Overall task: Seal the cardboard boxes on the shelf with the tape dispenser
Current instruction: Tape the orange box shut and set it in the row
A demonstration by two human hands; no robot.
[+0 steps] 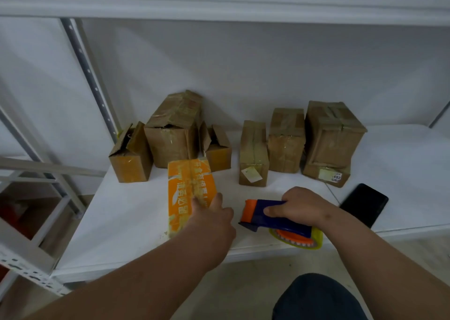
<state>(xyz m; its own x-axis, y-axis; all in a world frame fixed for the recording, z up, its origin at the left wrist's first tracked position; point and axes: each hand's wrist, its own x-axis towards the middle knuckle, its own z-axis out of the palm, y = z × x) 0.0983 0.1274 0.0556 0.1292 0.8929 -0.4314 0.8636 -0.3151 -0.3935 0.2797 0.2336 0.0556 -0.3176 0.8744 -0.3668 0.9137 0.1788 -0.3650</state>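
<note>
While the left hand (214,212) rests on the near right part of the orange box (191,193), thumb along its right edge, whether the fingers curl or lie flat on top is not clear. Box lies on the white shelf (126,227), long axis running away from the person, seam along that axis. Right hand (298,207) is clamped around the tape dispenser (275,218), just right of the box, orange nose pointing left toward it. Judgement: dispenser must travel left and up over the seam. Brown boxes (254,153) stand behind, two on the left with flaps open. Tape end not discernible; the roll is partly hidden under the wrist.
</note>
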